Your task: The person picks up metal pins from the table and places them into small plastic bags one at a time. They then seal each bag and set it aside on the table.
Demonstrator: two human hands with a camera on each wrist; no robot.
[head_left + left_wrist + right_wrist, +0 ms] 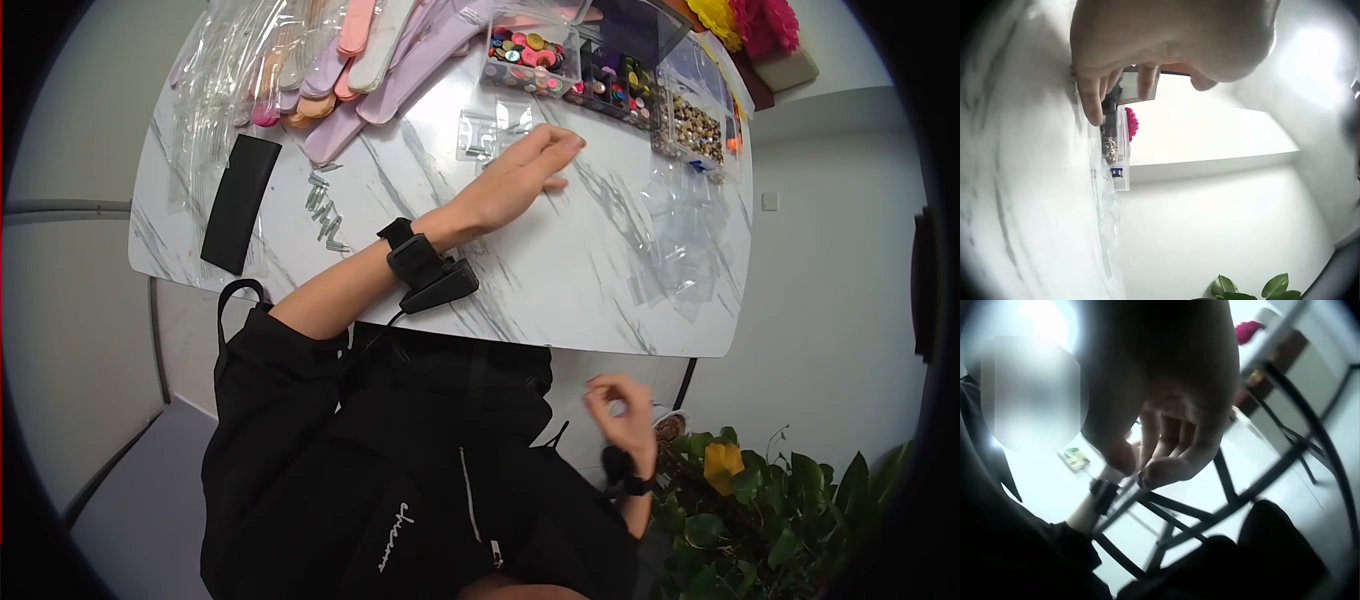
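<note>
In the head view my left hand (515, 185) reaches across the marble-patterned table, fingers extended and loosely bent. The left wrist view shows those fingers (1090, 103) pointing down at the tabletop, with nothing seen in them. Beside the hand lies a small clear plastic bag (478, 135) with a few silvery metal pieces in it. A loose line of small silvery metal pieces (322, 212) lies farther left. My right hand (622, 425) hangs beyond the table's front edge, its fingers loosely curled. In the right wrist view its fingers (1166, 470) hold nothing that shows.
Boxes of colourful buttons (530, 60) and beads (695, 130) stand at the back right. Clear bags (680, 250) lie on the right. Wrapped pastel strips (330, 60) pile up at the back left, near a black flat piece (240, 205). Plants (780, 490) stand at lower right.
</note>
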